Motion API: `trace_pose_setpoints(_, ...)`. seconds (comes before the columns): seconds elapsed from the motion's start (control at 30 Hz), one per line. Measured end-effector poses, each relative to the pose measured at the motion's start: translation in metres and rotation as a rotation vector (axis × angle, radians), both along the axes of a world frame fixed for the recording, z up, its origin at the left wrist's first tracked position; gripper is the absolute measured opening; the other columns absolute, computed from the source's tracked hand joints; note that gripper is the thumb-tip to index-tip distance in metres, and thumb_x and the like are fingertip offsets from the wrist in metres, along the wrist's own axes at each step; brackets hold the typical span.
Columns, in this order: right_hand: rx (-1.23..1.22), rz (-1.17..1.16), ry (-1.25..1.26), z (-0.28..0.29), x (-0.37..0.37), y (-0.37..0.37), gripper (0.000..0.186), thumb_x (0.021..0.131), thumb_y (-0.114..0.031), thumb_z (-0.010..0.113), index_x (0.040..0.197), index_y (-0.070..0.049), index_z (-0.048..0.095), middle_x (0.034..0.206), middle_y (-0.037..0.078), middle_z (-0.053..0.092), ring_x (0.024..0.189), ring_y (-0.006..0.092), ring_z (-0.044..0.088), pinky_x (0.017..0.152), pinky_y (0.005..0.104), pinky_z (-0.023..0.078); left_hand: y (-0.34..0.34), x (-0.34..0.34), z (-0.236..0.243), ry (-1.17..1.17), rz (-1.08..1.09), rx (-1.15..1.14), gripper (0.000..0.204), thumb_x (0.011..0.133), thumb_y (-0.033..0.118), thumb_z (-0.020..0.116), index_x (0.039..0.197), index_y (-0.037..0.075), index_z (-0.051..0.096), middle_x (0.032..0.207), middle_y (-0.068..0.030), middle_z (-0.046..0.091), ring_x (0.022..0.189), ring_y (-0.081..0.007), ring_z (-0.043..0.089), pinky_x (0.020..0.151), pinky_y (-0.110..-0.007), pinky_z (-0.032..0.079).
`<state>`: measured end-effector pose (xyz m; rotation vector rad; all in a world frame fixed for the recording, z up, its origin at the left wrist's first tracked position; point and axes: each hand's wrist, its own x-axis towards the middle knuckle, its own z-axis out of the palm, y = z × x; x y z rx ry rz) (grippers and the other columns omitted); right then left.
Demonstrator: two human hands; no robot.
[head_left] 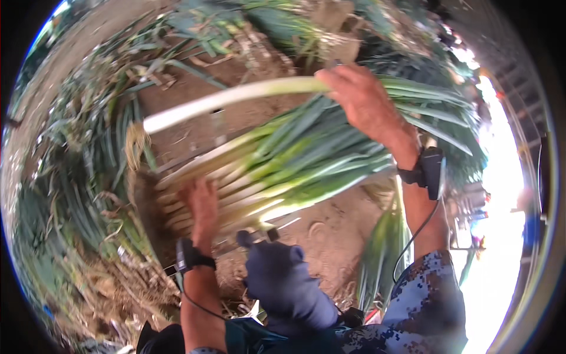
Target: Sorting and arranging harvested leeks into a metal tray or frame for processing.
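My right hand (359, 97) is closed round a long green onion (236, 94), gripping it where the pale stalk turns to green leaves. The onion stretches to the left above the others, white and slightly bowed. Its stringy roots (137, 141) hang at the left end, and its leaves trail off beyond my wrist. Below it lies a row of green onions (236, 177), side by side, white ends to the left and leaves to the right. My left hand (201, 203) rests on their white ends with fingers apart, somewhat blurred; I see nothing held in it.
More green onions with roots and dry leaves lie in heaps on the left (65, 206) and at the far side (253, 41). Bare soil (324, 236) shows near me. A leafy bunch (380, 253) lies beside my right forearm. Cabled bands circle both wrists.
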<state>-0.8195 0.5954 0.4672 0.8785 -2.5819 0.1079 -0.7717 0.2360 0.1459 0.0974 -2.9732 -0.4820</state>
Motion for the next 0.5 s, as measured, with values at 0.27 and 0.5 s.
trace_pose_setpoints(0.27,-0.039,-0.843,0.244,0.028,0.190,0.237,0.038,0.100,-0.012,0.057,0.136,0.001,0.058,0.124,0.026,0.065,0.109,0.0414,0.064,0.092,0.0449,0.050,-0.001,0.001,0.010,0.042,-0.020,-0.019,0.045,0.096,0.041,0.065,0.129,0.011,0.061,0.124,-0.0197,0.061,0.120,-0.0412,0.052,0.110,-0.061,0.031)
trace_pose_setpoints(0.5,-0.128,-1.206,-0.072,-0.264,0.399,0.433,0.033,0.097,-0.011,0.056,0.128,0.001,0.063,0.100,0.014,0.071,0.089,0.0283,0.066,0.080,0.0373,0.053,-0.009,-0.004,-0.002,-0.241,-0.012,1.035,0.015,0.101,0.030,0.062,0.104,0.015,0.059,0.100,-0.0048,0.057,0.096,-0.0226,0.056,0.090,-0.046,0.046)
